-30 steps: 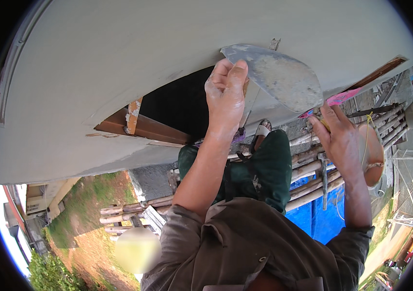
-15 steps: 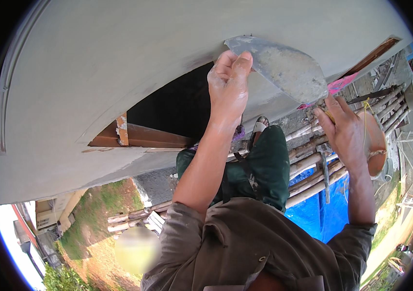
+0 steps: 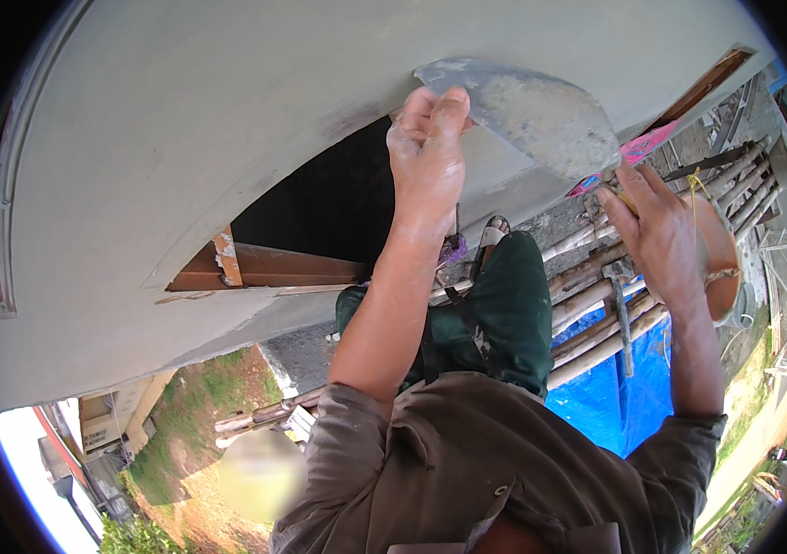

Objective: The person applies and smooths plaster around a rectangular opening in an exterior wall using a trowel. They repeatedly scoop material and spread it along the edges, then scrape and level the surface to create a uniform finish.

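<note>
A broad grey metal trowel point(image 3: 541, 115), smeared with dried plaster, spans the space between my hands, close to the plastered wall point(image 3: 181, 111). My left hand point(image 3: 429, 152), dusted white, is closed with thumb and curled fingers at the edge of the blade's left end. At the blade's right end, my right hand point(image 3: 654, 217) is wrapped round the handle, which is mostly hidden by the fingers. An orange bucket point(image 3: 715, 263) with a yellow tie hangs or stands just beyond my right hand; its support is out of sight.
Below the left hand, a dark window opening point(image 3: 320, 212) has a brown frame point(image 3: 292, 263). Wooden poles point(image 3: 597, 300) form a scaffold by my legs, with a hammer-like tool point(image 3: 619, 319) over them and blue sheeting point(image 3: 601, 406) underneath. Pink plastic point(image 3: 647, 143) lies by the wall.
The trowel and my left hand have shifted slightly left and up along the wall. My right hand keeps its hold on the handle, and the whole view has tilted a little.
</note>
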`<state>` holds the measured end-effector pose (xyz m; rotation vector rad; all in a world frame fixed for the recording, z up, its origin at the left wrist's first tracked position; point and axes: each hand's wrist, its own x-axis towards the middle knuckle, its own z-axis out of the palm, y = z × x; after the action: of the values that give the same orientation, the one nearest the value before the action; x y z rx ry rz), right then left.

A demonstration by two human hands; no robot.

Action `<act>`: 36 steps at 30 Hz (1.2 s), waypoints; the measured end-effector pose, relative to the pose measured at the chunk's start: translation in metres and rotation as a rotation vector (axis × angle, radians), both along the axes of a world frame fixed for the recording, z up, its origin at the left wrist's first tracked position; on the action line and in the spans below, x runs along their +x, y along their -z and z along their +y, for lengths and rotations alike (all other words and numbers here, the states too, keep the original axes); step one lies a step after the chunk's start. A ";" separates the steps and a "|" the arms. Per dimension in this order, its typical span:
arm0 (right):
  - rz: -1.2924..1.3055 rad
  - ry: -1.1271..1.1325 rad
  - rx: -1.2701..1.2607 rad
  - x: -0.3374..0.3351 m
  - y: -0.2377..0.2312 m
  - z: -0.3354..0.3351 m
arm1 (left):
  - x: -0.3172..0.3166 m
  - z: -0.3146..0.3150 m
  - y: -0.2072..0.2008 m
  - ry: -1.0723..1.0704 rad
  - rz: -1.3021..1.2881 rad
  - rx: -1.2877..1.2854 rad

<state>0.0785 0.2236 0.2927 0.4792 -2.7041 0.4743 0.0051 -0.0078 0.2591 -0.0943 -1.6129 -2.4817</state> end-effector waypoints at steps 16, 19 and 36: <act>-0.171 -0.001 -0.137 0.048 0.068 -0.019 | 0.047 -0.017 0.061 0.045 -0.163 0.011; -0.292 -0.025 -0.186 0.060 0.094 -0.046 | 0.063 -0.038 0.074 -0.004 -0.188 0.055; -0.262 -0.541 0.102 0.077 0.005 -0.219 | 0.144 -0.219 0.037 -0.569 0.149 0.259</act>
<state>0.1552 0.0045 0.2877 1.2724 -2.8327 0.5700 0.1492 -0.2266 0.2225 0.1849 -1.0577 -2.1460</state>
